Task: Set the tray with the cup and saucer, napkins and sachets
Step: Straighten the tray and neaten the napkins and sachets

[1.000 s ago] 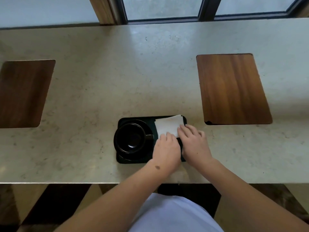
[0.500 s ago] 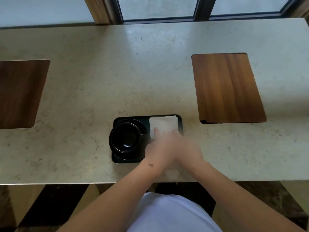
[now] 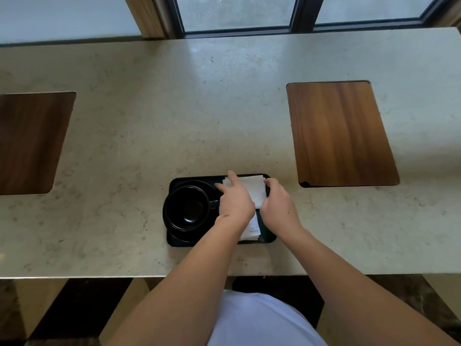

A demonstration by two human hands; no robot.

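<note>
**Napkins squared off, sachets showing at the near end**

While the hands work over the right half of the tray [image 3: 174,242], here is what's different: a second ago both were bunched low over the near part of the napkins [image 3: 254,189], knuckles side by side; now the left hand [image 3: 235,202] has slid forward and the right hand [image 3: 279,208] has swung out to the edge. That move has uncovered a strip of printed white paper near the front rim, which I take to be the sachets [image 3: 252,228], though the print is too small to read. So by my reckoning everything is on board and this is the final tidy.

Left hand: fingers spread and fairly straight, index reaching to the far corner of the napkins, pressing them flat, not gripping. Right hand: fingers curved along the right side of the stack, beside the tray rim; whether they pinch the paper or merely nudge it, I cannot tell. Both forearms come in from below, converging on the tray.

The cup [image 3: 187,208] sits upright on its saucer [image 3: 174,233] in the left half, handle pointing right toward the left hand, with the napkins beyond it.

The tray lies near the front edge of the counter [image 3: 174,108], between two wooden mats.
</note>
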